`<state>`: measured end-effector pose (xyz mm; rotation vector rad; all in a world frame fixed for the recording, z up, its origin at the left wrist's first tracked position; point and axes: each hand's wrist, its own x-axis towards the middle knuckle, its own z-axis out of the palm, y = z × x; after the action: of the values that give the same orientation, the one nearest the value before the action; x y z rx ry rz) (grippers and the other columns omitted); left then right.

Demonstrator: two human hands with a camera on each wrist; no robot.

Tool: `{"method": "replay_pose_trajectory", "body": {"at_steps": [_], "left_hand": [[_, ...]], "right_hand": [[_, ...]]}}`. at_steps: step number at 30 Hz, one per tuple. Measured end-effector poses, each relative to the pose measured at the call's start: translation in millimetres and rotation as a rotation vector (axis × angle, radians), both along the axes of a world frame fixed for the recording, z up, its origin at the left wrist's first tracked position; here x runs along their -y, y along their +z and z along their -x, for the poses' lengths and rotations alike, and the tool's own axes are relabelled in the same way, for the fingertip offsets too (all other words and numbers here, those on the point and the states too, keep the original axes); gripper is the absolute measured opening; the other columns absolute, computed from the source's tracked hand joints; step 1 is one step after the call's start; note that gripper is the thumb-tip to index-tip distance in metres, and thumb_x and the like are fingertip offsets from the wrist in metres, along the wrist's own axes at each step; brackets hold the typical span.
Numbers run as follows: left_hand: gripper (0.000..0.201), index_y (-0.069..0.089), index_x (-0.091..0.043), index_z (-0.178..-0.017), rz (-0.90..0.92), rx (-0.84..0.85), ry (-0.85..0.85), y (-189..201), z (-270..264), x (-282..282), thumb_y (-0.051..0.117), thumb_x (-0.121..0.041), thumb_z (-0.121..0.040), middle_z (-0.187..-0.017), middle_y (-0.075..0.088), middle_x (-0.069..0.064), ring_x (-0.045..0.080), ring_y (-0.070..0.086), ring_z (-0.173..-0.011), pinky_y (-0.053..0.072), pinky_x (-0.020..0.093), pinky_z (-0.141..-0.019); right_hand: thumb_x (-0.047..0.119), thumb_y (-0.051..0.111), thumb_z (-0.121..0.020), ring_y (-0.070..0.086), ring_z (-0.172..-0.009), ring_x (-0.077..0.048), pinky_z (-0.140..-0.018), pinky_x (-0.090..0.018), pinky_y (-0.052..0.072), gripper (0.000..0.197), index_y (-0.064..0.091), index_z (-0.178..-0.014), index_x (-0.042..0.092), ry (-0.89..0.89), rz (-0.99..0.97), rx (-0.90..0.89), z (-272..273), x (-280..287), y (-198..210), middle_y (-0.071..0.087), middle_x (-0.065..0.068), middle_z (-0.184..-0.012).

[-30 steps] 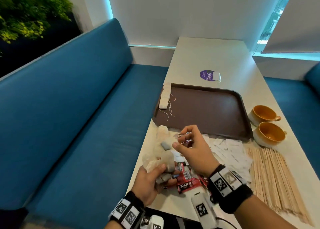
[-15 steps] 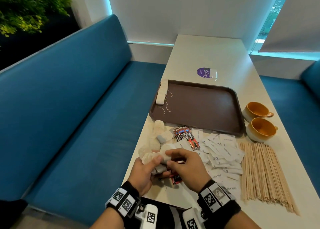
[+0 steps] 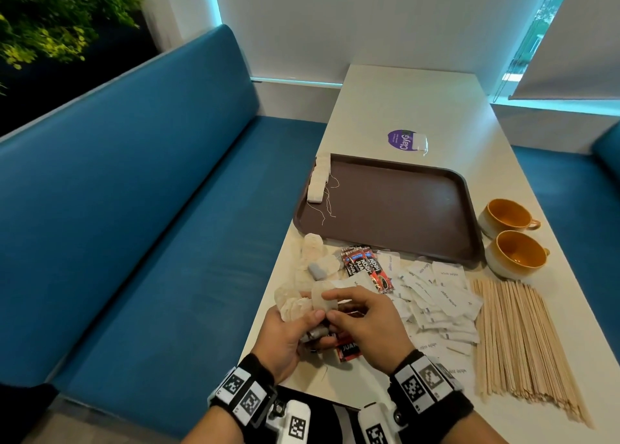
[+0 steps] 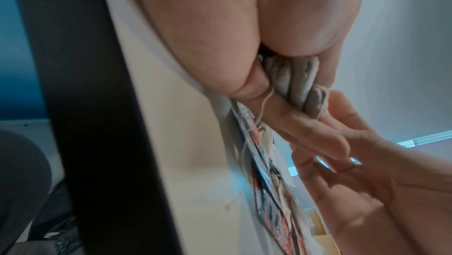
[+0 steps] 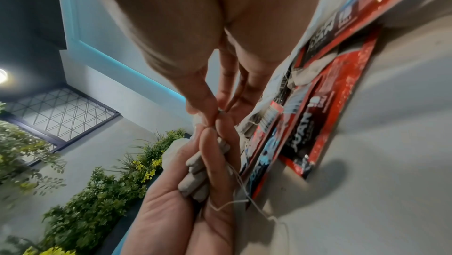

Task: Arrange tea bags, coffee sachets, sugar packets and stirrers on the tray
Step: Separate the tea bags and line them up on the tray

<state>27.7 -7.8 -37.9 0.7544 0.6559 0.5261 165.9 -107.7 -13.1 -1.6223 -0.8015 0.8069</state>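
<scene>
With the right hand (image 3: 365, 322) now lowered from a second ago to pinch at the tea bags (image 3: 302, 304) bunched in the left hand's (image 3: 285, 336) curled fingers, just short of the tray (image 3: 402, 208), gathering seems nearly done.

A: Describe the seating and the table.
B: A blue upholstered bench (image 3: 141, 228) with a padded backrest runs along the left side of a long pale table (image 3: 412, 108). A second blue seat (image 3: 570, 188) sits on the table's right side.

A: Describe the walls and openings.
B: A plain white wall (image 3: 352, 17) closes the far end. A window (image 3: 550, 17) at upper right carries a lowered roller blind (image 3: 583, 40). Cyan light strips (image 3: 216, 3) edge the wall panel and the window sill.

A: Anything beyond the bench?
B: Green foliage (image 3: 50, 13) with yellowish leaves stands behind the backrest against a dark panel. The right wrist view shows a round ceiling lamp (image 5: 2, 77), lit
</scene>
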Motion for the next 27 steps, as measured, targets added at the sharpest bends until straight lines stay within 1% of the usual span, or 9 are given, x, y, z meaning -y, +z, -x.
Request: {"method": "replay_pose_trajectory", "body": {"at_steps": [3,5,7,10,15,17,20,24,27], "left_hand": [[0.030,0.062,-0.004,-0.117,0.031,0.011,0.023,3,-1,-1,0.067,-0.011,-0.089,-0.105,0.071,0.031,0.038,0.073,-0.077,0.060,0.034,-0.052],[0.034,0.060,-0.003,-0.121,0.067,0.037,0.022,3,0,-3,0.068,-0.013,-0.090,-0.108,0.071,0.029,0.038,0.074,-0.081,0.061,0.035,-0.056],[0.047,0.056,0.001,-0.128,0.090,0.065,0.014,-1,2,-6,0.073,-0.006,-0.085,-0.115,0.068,0.033,0.042,0.073,-0.093,0.063,0.037,-0.065],[0.059,0.051,0.007,-0.131,0.091,0.091,-0.022,-6,3,-9,0.066,0.001,-0.075,-0.114,0.067,0.035,0.047,0.070,-0.103,0.064,0.039,-0.073],[0.061,0.055,0.007,-0.121,0.079,0.128,-0.056,-7,2,-10,0.076,0.005,-0.064,-0.109,0.065,0.039,0.048,0.069,-0.102,0.063,0.040,-0.070],[0.065,0.055,0.006,-0.120,0.090,0.137,-0.057,-7,2,-11,0.078,0.003,-0.060,-0.105,0.065,0.040,0.049,0.068,-0.098,0.062,0.041,-0.072],[0.065,0.050,0.004,-0.129,0.107,0.129,-0.084,-9,2,-12,0.070,0.009,-0.067,-0.105,0.064,0.040,0.047,0.067,-0.094,0.062,0.044,-0.075],[0.063,0.050,0.004,-0.128,0.145,0.131,-0.134,-4,2,-15,0.069,0.010,-0.068,-0.107,0.062,0.045,0.051,0.068,-0.096,0.064,0.044,-0.072],[0.060,0.049,0.006,-0.128,0.167,0.158,-0.161,1,3,-15,0.070,0.008,-0.072,-0.108,0.061,0.048,0.053,0.068,-0.098,0.064,0.046,-0.073]], "right_hand": [[0.000,0.079,-0.082,0.073,-0.081,-0.016,-0.076,-0.026,0.059,0.034,0.080,-0.103,0.027,-0.024,0.006,-0.019,-5,-5,1,0.076,0.003,-0.095],[-0.001,0.079,-0.081,0.072,-0.082,-0.010,-0.073,-0.021,0.057,0.034,0.080,-0.102,0.026,-0.046,0.012,0.000,-11,-11,6,0.076,0.009,-0.098],[0.002,0.081,-0.081,0.070,-0.084,-0.005,-0.072,-0.019,0.057,0.034,0.080,-0.103,0.029,-0.062,0.023,0.029,-21,-19,15,0.076,0.014,-0.097],[0.008,0.086,-0.078,0.074,-0.083,-0.013,-0.073,-0.026,0.061,0.031,0.079,-0.105,0.023,-0.110,-0.021,0.028,-46,-41,31,0.078,0.004,-0.094],[0.004,0.083,-0.080,0.076,-0.084,-0.022,-0.078,-0.031,0.063,0.030,0.079,-0.105,0.020,-0.168,-0.006,0.103,-103,-108,36,0.076,-0.009,-0.099],[0.008,0.087,-0.076,0.074,-0.083,-0.018,-0.079,-0.027,0.061,0.031,0.079,-0.102,0.024,-0.155,0.047,0.178,-120,-136,32,0.075,-0.004,-0.097],[0.014,0.093,-0.068,0.067,-0.079,-0.013,-0.084,-0.034,0.062,0.036,0.080,-0.100,0.024,-0.109,0.127,0.216,-138,-171,22,0.071,0.002,-0.087],[0.016,0.091,-0.073,0.066,-0.075,-0.008,-0.069,-0.014,0.054,0.034,0.079,-0.105,0.019,-0.062,0.222,0.289,-147,-208,10,0.071,0.003,-0.089],[0.011,0.089,-0.076,0.074,-0.081,-0.016,-0.074,-0.021,0.058,0.031,0.079,-0.104,0.016,-0.047,0.281,0.287,-146,-227,4,0.075,-0.003,-0.097]]}}
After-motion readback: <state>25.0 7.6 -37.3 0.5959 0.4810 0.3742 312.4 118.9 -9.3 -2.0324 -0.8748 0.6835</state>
